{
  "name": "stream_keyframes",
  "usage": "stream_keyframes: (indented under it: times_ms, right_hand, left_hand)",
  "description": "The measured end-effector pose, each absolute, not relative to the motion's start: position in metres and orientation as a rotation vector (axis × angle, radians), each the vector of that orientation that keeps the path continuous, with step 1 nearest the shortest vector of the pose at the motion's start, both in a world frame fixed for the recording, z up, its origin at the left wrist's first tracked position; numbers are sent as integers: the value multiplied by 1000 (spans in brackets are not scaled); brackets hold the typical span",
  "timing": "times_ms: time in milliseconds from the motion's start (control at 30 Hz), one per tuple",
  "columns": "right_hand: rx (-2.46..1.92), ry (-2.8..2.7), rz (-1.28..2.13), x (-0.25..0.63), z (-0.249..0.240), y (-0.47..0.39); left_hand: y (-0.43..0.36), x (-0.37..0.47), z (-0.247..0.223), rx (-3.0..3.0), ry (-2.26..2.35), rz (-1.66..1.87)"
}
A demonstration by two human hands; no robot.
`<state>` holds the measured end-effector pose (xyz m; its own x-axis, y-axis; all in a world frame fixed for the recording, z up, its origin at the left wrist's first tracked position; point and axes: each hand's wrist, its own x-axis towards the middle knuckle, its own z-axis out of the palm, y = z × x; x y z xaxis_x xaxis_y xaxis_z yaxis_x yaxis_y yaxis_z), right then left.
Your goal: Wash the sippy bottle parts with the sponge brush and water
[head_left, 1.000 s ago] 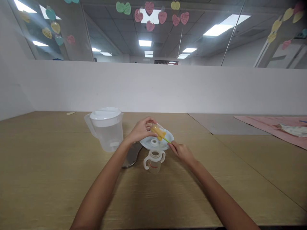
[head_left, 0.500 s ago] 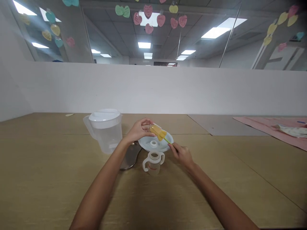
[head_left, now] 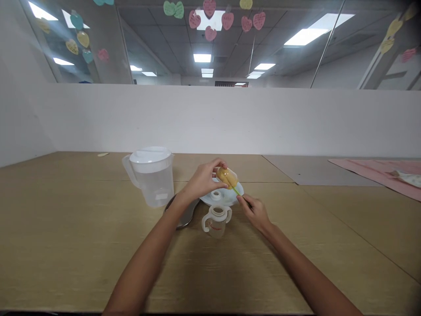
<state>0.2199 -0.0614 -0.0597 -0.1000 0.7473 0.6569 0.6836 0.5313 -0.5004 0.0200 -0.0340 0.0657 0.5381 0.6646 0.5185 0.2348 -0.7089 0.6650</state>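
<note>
My left hand grips a small clear cap, tilted above a white plate. A yellow sponge brush sits inside the cap. Its thin green handle is pinched in my right hand, whose fingers are closed round the dark end. Below the hands stands a baby bottle with two white handles and an open neck, upright on the table. A white ring lies on the white plate. My left wrist partly hides a shiny metal tray.
A clear lidded pitcher with a handle stands to the left on the brown table. At the far right a pink cloth has a whitish item on it. A white wall rises behind the table.
The yellow sponge has gone deeper into the clear cap; part of it stuck out before. The whole view has shifted a little, moving the things to the right.
</note>
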Motion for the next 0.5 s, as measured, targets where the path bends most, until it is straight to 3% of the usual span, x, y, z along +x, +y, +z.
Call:
stream_keyframes:
  times_ms: [500]
  right_hand:
    - [-1228,-1818,170,221,-55,-60]
  left_hand:
    - [-29,22,63,2342,876,1153]
